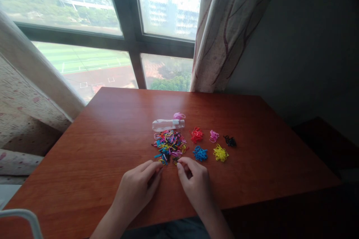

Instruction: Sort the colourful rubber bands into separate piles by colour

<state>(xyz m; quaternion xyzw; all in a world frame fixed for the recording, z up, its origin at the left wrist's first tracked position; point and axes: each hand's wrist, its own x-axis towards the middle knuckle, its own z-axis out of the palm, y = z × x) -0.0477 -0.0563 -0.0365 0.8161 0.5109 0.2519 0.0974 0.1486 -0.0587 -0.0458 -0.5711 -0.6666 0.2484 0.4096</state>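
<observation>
A mixed pile of small coloured rubber bands (170, 143) lies on the brown table in front of me. At its near left edge is my left hand (141, 180), thumb and fingertips pinched together beside a yellow band; what they hold is too small to make out. My right hand (195, 177) pinches at the near right edge, its fingertips on some dark and yellow rubber bands (175, 160). Sorted by colour to the right are red bands (196, 134), pink bands (214, 136), black bands (230, 140), blue bands (200, 153) and yellow bands (221, 153).
Behind the mixed pile a clear plastic bottle (165, 125) lies on its side, with a pink item (178, 115) just beyond it. The wooden table (84, 157) reaches back to a window (130, 41) between curtains (221, 26). A white curved bar (24, 214) stands at lower left.
</observation>
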